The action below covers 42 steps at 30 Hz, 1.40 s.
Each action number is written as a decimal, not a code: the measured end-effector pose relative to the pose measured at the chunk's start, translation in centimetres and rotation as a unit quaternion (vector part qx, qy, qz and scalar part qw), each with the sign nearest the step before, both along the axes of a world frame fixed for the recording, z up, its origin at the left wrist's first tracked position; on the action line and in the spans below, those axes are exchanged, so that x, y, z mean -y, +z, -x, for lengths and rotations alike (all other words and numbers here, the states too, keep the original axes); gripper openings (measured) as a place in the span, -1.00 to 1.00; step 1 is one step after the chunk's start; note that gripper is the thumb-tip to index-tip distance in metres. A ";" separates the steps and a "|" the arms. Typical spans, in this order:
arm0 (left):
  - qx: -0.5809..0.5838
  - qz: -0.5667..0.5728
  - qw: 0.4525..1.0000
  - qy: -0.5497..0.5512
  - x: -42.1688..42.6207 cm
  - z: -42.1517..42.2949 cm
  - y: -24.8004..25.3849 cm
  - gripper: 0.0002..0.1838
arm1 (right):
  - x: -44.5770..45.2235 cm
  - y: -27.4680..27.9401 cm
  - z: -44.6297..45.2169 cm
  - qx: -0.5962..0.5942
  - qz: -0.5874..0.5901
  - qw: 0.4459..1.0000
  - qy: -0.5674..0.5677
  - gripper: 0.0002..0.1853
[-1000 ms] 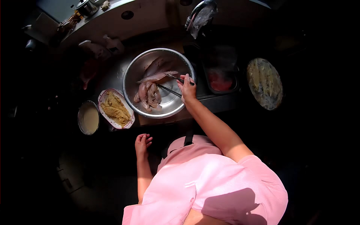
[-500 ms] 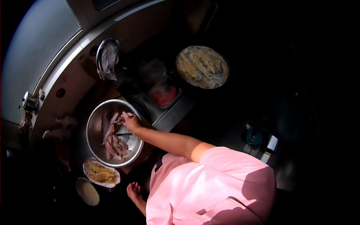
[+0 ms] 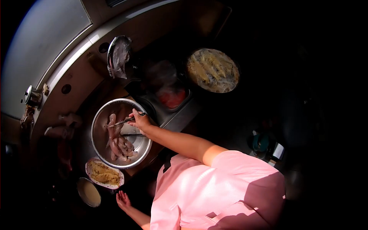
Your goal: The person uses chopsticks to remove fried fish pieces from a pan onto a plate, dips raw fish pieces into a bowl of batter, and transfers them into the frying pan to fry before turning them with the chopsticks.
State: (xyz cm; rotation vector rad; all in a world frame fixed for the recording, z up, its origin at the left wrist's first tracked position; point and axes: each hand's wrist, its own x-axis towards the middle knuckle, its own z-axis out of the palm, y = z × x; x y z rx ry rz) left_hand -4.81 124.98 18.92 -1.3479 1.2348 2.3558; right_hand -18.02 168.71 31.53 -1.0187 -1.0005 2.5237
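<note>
In the head view my right hand (image 3: 141, 122) is over a large metal bowl (image 3: 96, 142), closed on a thin dark stick-like utensil (image 3: 122, 122); its exact kind I cannot make out. The utensil's tip reaches pale pink strips of raw meat or fish (image 3: 119, 142) in the bowl. Another thin black rod (image 3: 132, 135) shows below the hand, over the bowl. My left hand (image 3: 122, 200) holds nothing, fingers apart, below an oval dish (image 3: 89, 163) that contains pieces in a yellow-brown coating (image 3: 104, 174).
A smaller bowl of pale batter-like liquid (image 3: 89, 192) stands beside the dish. At the upper right, long pieces fry in a bubbling round pan (image 3: 212, 71). A plastic-covered bowl (image 3: 119, 57) and a steaming red area (image 3: 173, 98) lie beyond the metal bowl. Much is dark.
My right hand has drawn back slightly from the strips, and the utensil now shows between hand and strips. My left hand has moved left and down, its fingers opening. The whole view has shifted slightly.
</note>
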 end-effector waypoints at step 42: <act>-0.145 0.120 0.973 0.135 3.3 1.6 10.9 -0.72 | -6.0 15.7 -3.5 -0.081 -0.065 0.987 0.120 -0.64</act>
